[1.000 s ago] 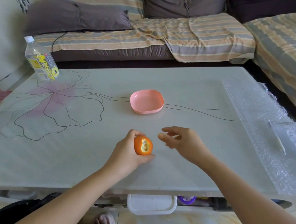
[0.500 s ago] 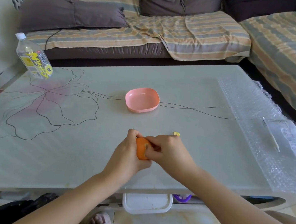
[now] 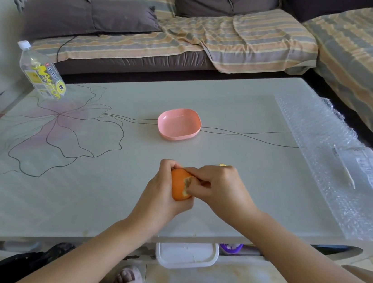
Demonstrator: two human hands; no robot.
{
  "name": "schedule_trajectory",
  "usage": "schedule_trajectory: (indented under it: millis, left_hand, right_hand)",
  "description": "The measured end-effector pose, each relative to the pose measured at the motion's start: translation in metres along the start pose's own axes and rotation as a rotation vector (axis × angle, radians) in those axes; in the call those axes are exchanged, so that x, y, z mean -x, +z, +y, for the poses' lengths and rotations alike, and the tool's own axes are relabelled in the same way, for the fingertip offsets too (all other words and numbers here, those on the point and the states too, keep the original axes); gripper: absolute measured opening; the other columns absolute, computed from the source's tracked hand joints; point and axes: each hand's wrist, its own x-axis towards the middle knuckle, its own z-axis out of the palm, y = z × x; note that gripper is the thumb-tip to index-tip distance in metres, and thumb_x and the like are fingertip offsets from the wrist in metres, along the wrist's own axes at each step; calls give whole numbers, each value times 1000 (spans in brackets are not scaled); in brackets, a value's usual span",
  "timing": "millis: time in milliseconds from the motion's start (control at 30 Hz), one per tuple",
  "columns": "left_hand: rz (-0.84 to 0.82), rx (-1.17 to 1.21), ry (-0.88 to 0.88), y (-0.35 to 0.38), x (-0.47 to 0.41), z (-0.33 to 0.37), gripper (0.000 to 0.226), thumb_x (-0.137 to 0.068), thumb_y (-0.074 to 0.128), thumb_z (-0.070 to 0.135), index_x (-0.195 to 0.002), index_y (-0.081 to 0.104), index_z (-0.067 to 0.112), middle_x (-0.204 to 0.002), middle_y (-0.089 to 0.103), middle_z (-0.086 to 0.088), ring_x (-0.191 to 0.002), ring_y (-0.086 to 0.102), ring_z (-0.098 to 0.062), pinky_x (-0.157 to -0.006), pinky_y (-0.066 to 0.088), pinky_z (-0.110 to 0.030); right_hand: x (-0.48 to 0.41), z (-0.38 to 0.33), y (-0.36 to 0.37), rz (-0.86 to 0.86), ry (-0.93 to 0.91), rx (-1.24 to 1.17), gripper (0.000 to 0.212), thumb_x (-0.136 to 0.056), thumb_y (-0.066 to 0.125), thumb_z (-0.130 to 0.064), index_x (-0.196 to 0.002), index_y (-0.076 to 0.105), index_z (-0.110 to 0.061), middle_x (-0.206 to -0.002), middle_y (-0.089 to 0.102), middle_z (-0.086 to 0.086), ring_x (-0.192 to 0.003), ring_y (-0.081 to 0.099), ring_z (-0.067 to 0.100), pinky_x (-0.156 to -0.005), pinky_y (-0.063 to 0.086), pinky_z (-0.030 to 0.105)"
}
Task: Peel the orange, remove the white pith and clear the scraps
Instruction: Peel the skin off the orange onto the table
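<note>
Hands meet low over the desk point(image 3: 103, 189), close to the middle of its near edge. The left hand point(image 3: 158, 192) wraps its grip round the orange point(image 3: 178, 187) from the left side and holds it firmly, just above the desk top. The right hand point(image 3: 222, 188) has its grip curled, with thumb and fingers pinching the skin at the rim of a small bare patch.

The orange is small, round and light. Its skin looks smooth and a bit waxy, so it could slip. The fruit inside is soft and juicy, so a hard squeeze would squash it. I think the best place to take hold is the torn rim, where the skin lifts. A slow pull there should bring off a big piece. Most of the skin is on, so the job looks only just begun.

Just past the right hand lies a tiny yellow scrap point(image 3: 222, 165). In the middle of the desk sits a pink dish point(image 3: 176, 136), shallow smooth plastic with round corners. A clear plastic bottle point(image 3: 42, 75) stands at the far left corner. Bumpy bubble wrap point(image 3: 312, 134) covers the right edge. Beyond the far edge is a striped cloth sofa point(image 3: 194, 35).
</note>
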Motion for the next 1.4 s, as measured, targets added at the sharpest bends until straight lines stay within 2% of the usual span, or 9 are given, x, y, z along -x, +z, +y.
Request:
schedule_trajectory:
  millis: [100, 200, 467, 567, 700, 867, 1067, 1233, 1400]
  left_hand:
    - [5, 21, 48, -4, 1, 4, 54, -74, 78, 19, -105, 35, 27, -90, 53, 15, -75, 57, -3, -59, 43, -8]
    - [-29, 35, 74, -6, 3, 6, 56, -72, 79, 20, -102, 34, 33, -90, 55, 13, -77, 57, 2, -62, 44, -9]
    - [-61, 41, 81, -1, 4, 6, 55, -73, 77, 21, -104, 33, 29, -89, 55, 13, -79, 55, 8, -60, 42, -8]
    - [-55, 43, 97, -2, 5, 6, 55, -73, 78, 22, -105, 33, 29, -91, 55, 13, -78, 57, 1, -62, 43, -8]
    - [-50, 28, 119, -4, 4, 6, 56, -73, 78, 22, -103, 32, 33, -95, 54, 13, -82, 57, -2, -63, 44, -10]
    - [-31, -30, 155, -3, 4, 3, 56, -74, 77, 20, -99, 30, 39, -95, 52, 14, -81, 56, -6, -66, 44, -12]
    - [87, -203, 260, 2, 0, -5, 56, -71, 79, 15, -112, 42, 19, -100, 47, 9, -77, 49, -11, -59, 35, -11]
    - [153, -254, 332, 3, -4, -3, 66, -68, 81, 12, -110, 32, 28, -101, 46, 9, -77, 50, -13, -63, 38, -20]
    - [175, -262, 339, 3, -8, -1, 60, -71, 80, 15, -113, 38, 20, -104, 54, -1, -78, 56, -20, -61, 40, -22]
  right_hand:
    - [-1, 0, -12, -52, 7, -71, 18, -84, 68, -24, -101, 73, -20, -75, 66, 5, -70, 58, 14, -67, 46, 27]
    - [-2, 1, -22, -103, -18, -109, 22, -82, 71, -28, -102, 74, -22, -75, 64, 4, -67, 54, 11, -63, 41, 18]
    - [3, -3, -22, -108, -132, 73, 28, -81, 50, -30, -72, 65, -8, -61, 46, 10, -58, 37, 21, -52, 30, 26]
    - [3, -3, -22, -129, -136, 98, 42, -79, 44, -33, -81, 67, 2, -64, 49, 13, -59, 39, 23, -54, 36, 35]
    - [4, -5, -21, -75, -125, 93, 26, -78, 51, -17, -87, 71, -2, -63, 50, 12, -58, 40, 23, -55, 38, 36]
    - [5, -10, -22, -49, -10, -60, 31, -75, 63, 0, -97, 76, -18, -66, 58, 8, -61, 48, 18, -57, 40, 26]
    - [-4, -11, -26, -102, 275, -303, 32, -75, 67, 0, -98, 75, -21, -65, 69, -21, -60, 60, -4, -58, 43, 6]
    - [-4, -10, -25, -75, 364, -485, 37, -77, 60, 8, -101, 75, -17, -86, 76, -3, -81, 71, 6, -68, 48, 7]
    - [-4, -9, -26, -88, 379, -540, 33, -84, 57, 4, -107, 72, -14, -92, 75, 1, -84, 72, 11, -79, 54, 15]
